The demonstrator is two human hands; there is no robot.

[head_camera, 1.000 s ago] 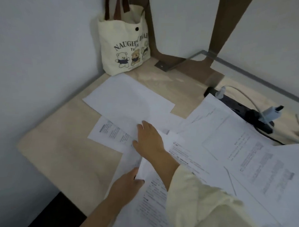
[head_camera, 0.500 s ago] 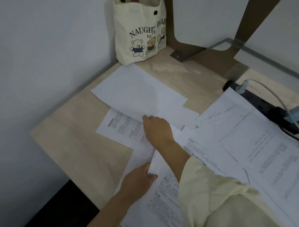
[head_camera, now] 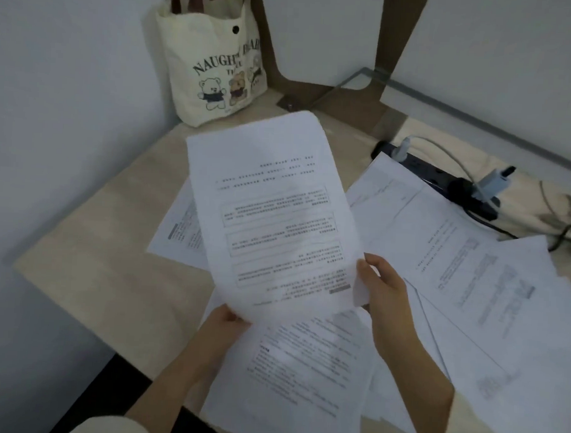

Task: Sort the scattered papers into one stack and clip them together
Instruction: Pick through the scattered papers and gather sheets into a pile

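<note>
Head view, left to right: I see a tote bag [head_camera: 215,66] standing at the desk [head_camera: 96,257] corner, well beyond the left hand [head_camera: 222,328]. That hand grips the near left corner of one printed sheet [head_camera: 274,216], which is held tilted, clear of the desk. The right hand [head_camera: 382,286] pinches the sheet's near right edge, fingers curled round it. Below both hands and to the right of the right hand lie the scattered papers [head_camera: 470,290], overlapping. Beyond them I see a power strip [head_camera: 442,180].

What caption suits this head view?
Left hand and right hand hold a printed sheet above scattered papers on a desk near a tote bag.
</note>
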